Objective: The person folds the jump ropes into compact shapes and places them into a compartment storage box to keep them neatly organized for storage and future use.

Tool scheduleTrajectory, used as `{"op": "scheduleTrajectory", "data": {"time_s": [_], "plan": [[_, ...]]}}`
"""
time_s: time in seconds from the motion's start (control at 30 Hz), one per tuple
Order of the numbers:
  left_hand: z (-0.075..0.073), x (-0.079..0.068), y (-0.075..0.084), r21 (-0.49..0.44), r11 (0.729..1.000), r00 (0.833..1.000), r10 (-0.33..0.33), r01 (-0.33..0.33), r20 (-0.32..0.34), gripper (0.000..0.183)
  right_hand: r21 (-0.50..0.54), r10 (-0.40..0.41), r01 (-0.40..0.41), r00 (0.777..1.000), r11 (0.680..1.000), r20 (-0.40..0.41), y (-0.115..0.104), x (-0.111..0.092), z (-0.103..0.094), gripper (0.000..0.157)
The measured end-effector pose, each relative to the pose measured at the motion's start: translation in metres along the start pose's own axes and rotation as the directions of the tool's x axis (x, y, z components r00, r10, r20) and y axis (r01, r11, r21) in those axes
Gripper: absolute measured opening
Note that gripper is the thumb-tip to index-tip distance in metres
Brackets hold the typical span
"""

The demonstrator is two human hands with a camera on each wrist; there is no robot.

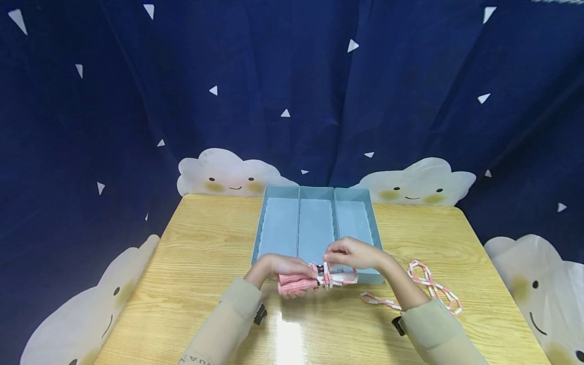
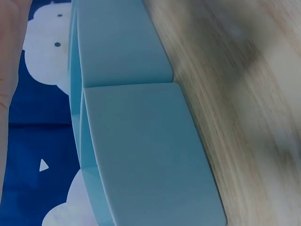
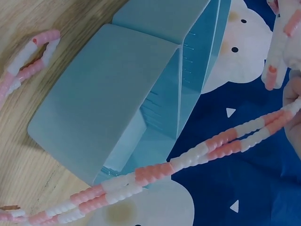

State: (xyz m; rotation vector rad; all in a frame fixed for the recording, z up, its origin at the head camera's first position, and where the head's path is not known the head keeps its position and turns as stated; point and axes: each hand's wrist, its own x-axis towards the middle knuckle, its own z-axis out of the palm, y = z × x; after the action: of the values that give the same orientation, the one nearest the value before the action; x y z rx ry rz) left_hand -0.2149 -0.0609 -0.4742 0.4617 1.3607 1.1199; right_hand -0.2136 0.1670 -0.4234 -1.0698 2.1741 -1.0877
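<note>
My left hand [image 1: 288,266] grips the two pink handles [image 1: 294,285] of a jump rope, held side by side over the front of a light blue box. White and pink beaded cord [image 1: 326,276] is looped around the handles' right part. With thumb and fingertips, my right hand [image 1: 350,252] pinches the cord just above that loop. In the right wrist view a doubled stretch of beaded cord [image 3: 155,173] runs up to fingers at the right edge. Only part of a hand [image 2: 8,56] shows in the left wrist view.
The light blue box [image 1: 283,218], with three long compartments, stands at the middle back of the wooden table [image 1: 210,243]. The cord's loose end [image 1: 433,285] lies coiled on the table, right of the box. A dark blue curtain [image 1: 255,91] with clouds hangs behind.
</note>
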Motion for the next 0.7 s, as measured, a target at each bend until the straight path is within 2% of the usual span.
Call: {"op": "scheduleTrajectory", "data": {"time_s": [0.47,0.7], "plan": [[0.001,-0.001,0.002,0.014,1.000,0.999,-0.014,0.014,0.052,0.034,-0.077,-0.040,0.039,0.999,0.996,-0.003,0.005,0.006,0.002,0.022],[0.004,-0.002,0.004,-0.004,1.000,0.997,-0.012,0.013,0.082,0.034,-0.044,-0.041,0.042,0.999,0.998,0.013,-0.018,0.006,-0.003,0.020]]}}
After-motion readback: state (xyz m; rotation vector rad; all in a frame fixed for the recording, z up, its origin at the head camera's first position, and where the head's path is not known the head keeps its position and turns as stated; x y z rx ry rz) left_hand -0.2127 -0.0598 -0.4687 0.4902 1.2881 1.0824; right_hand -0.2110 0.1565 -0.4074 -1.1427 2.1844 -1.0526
